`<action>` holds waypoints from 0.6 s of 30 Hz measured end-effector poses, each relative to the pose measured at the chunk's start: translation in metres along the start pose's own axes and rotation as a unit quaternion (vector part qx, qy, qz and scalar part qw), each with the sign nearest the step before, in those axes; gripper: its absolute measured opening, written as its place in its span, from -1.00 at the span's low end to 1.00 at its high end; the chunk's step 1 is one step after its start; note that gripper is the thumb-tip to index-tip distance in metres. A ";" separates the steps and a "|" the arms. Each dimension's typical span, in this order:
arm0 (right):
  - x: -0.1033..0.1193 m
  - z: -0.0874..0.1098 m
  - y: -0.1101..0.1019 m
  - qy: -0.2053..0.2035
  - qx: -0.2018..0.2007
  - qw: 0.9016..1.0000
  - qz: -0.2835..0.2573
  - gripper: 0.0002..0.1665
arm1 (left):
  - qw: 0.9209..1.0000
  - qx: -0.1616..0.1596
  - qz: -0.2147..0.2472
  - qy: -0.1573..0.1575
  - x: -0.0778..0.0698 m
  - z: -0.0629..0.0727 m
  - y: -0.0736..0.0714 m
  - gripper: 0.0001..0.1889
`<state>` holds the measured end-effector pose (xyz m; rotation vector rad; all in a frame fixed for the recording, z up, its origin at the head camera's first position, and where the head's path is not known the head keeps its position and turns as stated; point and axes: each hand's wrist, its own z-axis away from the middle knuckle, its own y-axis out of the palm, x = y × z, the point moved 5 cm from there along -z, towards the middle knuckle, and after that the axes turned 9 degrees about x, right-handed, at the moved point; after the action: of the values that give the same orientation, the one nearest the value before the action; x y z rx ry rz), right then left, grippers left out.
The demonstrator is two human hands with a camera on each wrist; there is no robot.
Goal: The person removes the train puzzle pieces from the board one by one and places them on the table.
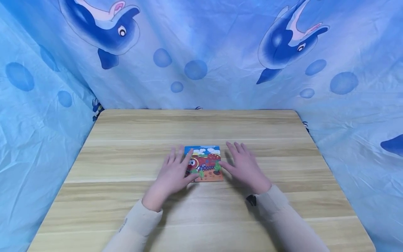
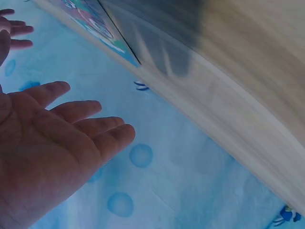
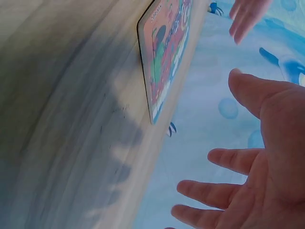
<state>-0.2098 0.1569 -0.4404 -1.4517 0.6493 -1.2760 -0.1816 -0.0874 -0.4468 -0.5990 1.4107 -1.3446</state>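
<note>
Picture card (image 1: pixel 208 167) lies flat on the wooden table (image 1: pixel 204 224), between the left hand (image 1: pixel 171 175) and the right hand (image 1: pixel 247 170). Both hands hover above the tabletop with fingers extended and released, grasping nothing; from the head view, the left overlaps the card's left side. Because the card looks thin and lies flush, fingertips could slip off its edge, or uneven pressure from one side could skew it. Its printed sky points away from the person; it looks nearly square, so no long axis stands out.
</note>
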 end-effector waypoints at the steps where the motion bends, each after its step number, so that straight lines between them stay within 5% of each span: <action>1: 0.002 -0.003 0.001 -0.003 0.002 1.000 0.004 0.03 | 1.000 0.006 -0.001 -0.002 -0.001 -0.002 0.001 -0.01; 18: 0.005 -0.049 0.023 -0.007 0.037 0.999 0.003 -0.19 | 0.995 0.094 -0.038 0.003 -0.026 -0.040 0.027 -0.14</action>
<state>-0.2483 0.1287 -0.4655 -1.3962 0.5899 -1.2717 -0.2008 -0.0416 -0.4704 -0.5271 1.2589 -1.5214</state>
